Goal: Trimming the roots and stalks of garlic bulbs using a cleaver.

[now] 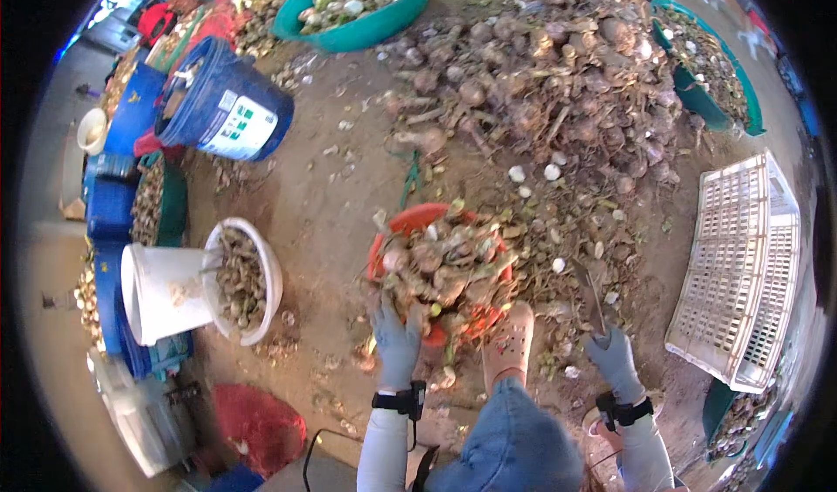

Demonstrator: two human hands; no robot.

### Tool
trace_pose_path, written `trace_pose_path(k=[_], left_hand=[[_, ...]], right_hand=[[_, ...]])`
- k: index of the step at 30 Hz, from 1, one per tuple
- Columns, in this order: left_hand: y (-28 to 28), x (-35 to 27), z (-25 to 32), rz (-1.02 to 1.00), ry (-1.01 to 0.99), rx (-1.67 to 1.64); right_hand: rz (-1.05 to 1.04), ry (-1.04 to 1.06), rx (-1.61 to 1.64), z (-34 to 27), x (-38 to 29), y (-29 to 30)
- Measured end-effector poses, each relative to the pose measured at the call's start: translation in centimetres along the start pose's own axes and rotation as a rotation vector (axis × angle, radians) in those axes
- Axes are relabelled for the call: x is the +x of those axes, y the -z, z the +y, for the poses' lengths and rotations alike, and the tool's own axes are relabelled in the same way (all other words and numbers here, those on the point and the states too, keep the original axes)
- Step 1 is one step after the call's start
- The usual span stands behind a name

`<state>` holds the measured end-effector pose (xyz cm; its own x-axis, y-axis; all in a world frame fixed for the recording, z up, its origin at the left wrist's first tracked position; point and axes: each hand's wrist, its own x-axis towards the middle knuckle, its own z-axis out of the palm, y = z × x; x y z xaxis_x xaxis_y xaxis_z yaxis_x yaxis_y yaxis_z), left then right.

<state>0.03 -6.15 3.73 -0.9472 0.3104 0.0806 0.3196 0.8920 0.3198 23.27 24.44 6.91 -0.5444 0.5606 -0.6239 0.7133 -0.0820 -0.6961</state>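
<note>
My left hand [397,341], in a grey glove, is at the near left edge of a round orange basket [378,256] heaped with garlic bulbs [428,256] on their dry stalks. Its fingers touch the heap; whether they grip a bulb cannot be told. Gloved alike, my right hand [613,356] is closed around the handle of a knife [594,299], whose broad blade points away from me over the littered floor. One foot in a pink clog [511,341] stands against the basket's near side.
Beyond the basket lies a large pile of garlic [556,80]. White plastic crates [726,269] stand at right. At left are a white bowl of trimmings [276,282], a white bucket [163,289] and a blue bucket [274,112]. A teal tub [366,34] holds more garlic.
</note>
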Motion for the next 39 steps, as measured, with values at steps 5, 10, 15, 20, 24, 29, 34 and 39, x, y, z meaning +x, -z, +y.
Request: trace_pose_path(k=[5,10,15,20,24,29,34,39], left_hand=[[7.0,0.5,-4.2,-0.158,0.59,-0.596],[0.3,-9.4,-17.2,-0.311,0.404,0.057],[-0.4,-8.7,-5.8,0.107,0.835,-0.946],[5.1,-2.5,3.1,-0.067,0.299,-0.701],[3.0,-1.6,3.2,-0.224,-0.259,-0.077],[4.8,-5.2,2.6,-0.244,0.094,-0.446],[-1.9,-15.5,-2.9,-0.66,-0.16,0.015],[-4.2,-18.6,-7.5,-0.589,-0.075,-0.06]], right_hand=[[0.113,0.041,-0.11,0.4,-1.5,3.5],[0.123,-0.021,-0.006,0.1,-2.0,0.5],[0.242,0.09,-0.206,0.7,-4.4,5.7],[0.369,0.026,-0.191,4.1,-3.1,5.6],[0.215,0.148,-0.225,-2.5,-4.4,-0.4],[0.161,0.156,-0.093,0.0,-4.5,3.6],[0.23,0.056,-0.091,-0.6,-4.8,2.1],[0.25,0.186,-0.254,-0.6,-5.4,2.2]])
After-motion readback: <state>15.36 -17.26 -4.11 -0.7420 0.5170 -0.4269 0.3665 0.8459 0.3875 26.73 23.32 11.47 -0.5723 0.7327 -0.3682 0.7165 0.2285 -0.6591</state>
